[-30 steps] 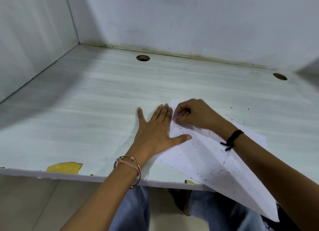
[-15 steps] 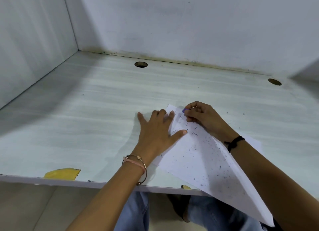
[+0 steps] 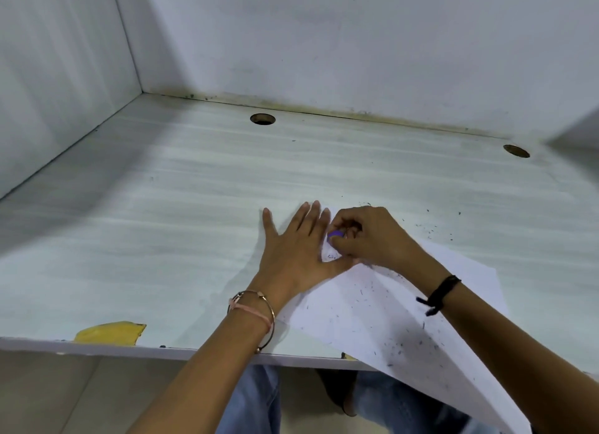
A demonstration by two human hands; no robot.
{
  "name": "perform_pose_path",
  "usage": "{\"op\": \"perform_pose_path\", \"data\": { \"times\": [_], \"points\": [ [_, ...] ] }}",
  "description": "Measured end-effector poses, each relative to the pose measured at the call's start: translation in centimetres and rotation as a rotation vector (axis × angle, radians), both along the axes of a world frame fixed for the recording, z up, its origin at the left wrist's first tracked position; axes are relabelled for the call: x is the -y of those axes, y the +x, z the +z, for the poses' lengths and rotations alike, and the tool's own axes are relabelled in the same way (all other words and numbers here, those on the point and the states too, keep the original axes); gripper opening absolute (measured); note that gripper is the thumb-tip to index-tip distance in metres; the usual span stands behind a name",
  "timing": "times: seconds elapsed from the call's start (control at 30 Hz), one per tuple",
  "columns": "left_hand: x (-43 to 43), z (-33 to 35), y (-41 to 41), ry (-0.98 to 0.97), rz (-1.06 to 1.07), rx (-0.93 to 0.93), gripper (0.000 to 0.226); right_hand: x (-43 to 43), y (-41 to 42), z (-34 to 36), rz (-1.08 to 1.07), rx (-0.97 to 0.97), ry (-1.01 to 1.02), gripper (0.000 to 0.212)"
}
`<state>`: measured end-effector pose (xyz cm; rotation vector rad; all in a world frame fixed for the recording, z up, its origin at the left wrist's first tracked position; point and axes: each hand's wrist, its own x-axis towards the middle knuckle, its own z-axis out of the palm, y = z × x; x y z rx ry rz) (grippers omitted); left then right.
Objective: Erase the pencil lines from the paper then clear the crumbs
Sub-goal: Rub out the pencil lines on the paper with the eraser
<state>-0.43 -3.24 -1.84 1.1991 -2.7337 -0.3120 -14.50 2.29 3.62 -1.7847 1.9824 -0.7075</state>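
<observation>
A white sheet of paper [image 3: 372,307] lies at an angle on the pale desk [image 3: 162,223], its near corner hanging over the front edge. Dark eraser crumbs [image 3: 398,346] speckle the sheet, and more lie on the desk beyond it. My left hand [image 3: 295,252] lies flat with fingers spread, pinning the paper's far left corner. My right hand [image 3: 366,236] is pinched on a small purple eraser [image 3: 334,235], pressed on the paper right beside the left fingers. A few faint pencil marks [image 3: 331,256] show between the two hands.
Walls close the desk at the left and back. Two round cable holes [image 3: 262,118] [image 3: 516,150] sit near the back edge. A yellow chipped patch [image 3: 110,333] marks the front edge at the left. My legs in jeans [image 3: 256,401] are below the desk.
My right hand with the eraser has moved back toward me and the left fingers, after rubbing farther up at the paper's corner. My left hand has kept the sheet pinned.
</observation>
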Motion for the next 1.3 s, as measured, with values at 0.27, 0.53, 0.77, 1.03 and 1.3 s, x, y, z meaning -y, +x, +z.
{"op": "perform_pose_path", "data": {
  "times": [0.27, 0.53, 0.77, 1.03, 1.3],
  "points": [
    [-0.2, 0.2, 0.1, -0.005, -0.001, 0.0, 0.1, 3.3, -2.0, 1.2, -0.156, -0.103, 0.047, 0.011],
    [-0.1, 0.1, 0.1, -0.008, 0.004, -0.014, 0.099, 3.2, -2.3, 1.4, -0.157, -0.082, 0.047, 0.008],
    [0.0, 0.0, 0.1, -0.012, -0.005, -0.026, 0.099, 1.8, -0.4, 1.0, -0.024, -0.086, 0.134, 0.006],
    [-0.1, 0.1, 0.1, -0.015, -0.007, -0.027, 0.1, 2.5, -1.3, 1.5, -0.071, -0.116, 0.148, 0.007],
    [-0.1, 0.1, 0.1, 0.002, 0.01, -0.044, 0.104, 3.9, -2.9, 1.6, -0.158, -0.122, 0.073, 0.007]
  ]
}}
